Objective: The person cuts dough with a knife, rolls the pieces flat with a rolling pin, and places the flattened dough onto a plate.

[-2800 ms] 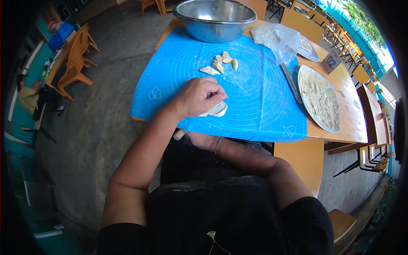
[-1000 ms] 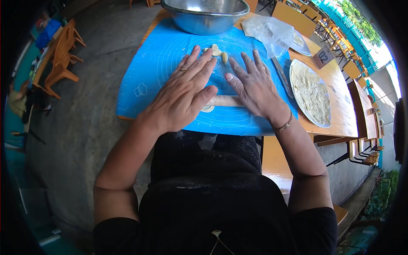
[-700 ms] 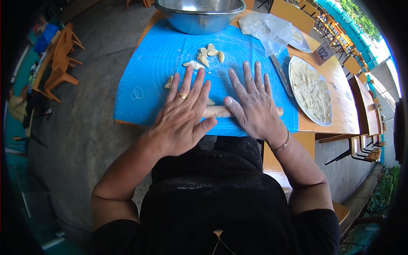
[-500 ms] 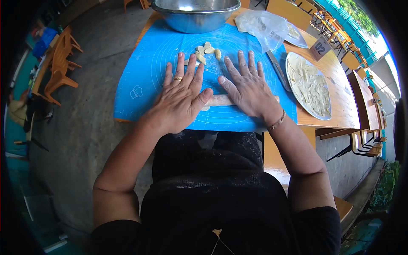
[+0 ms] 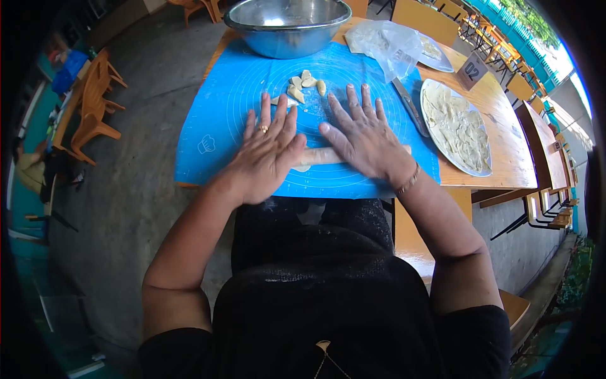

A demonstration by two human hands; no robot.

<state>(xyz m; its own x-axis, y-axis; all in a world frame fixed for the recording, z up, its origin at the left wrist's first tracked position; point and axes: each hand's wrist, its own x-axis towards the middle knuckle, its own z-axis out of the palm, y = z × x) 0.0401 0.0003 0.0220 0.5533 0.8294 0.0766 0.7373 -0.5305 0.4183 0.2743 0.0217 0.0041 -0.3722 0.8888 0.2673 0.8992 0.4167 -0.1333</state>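
Note:
A floured rolling pin (image 5: 320,156) lies crosswise near the front of the blue mat (image 5: 208,120). My left hand (image 5: 265,158) rests flat over its left part, fingers spread and pointing forward. Over its right part lies my right hand (image 5: 366,136), palm down with fingers apart and flour on the skin. A bit of flattened dough (image 5: 302,168) peeks out beneath the pin beside my left thumb; the rest is hidden. Several small dough pieces (image 5: 295,93) sit on the mat beyond my fingertips.
A metal bowl (image 5: 287,38) stands at the mat's far edge. To the right are a knife (image 5: 411,108), a plate of flat dough sheets (image 5: 456,126), a plastic bag (image 5: 394,47), a second plate (image 5: 435,58) and a number sign (image 5: 471,71). Orange chairs (image 5: 95,107) stand at the left.
Both hands have shifted slightly towards my body along with the rolling pin, and remain spread over it. The view has tilted a little.

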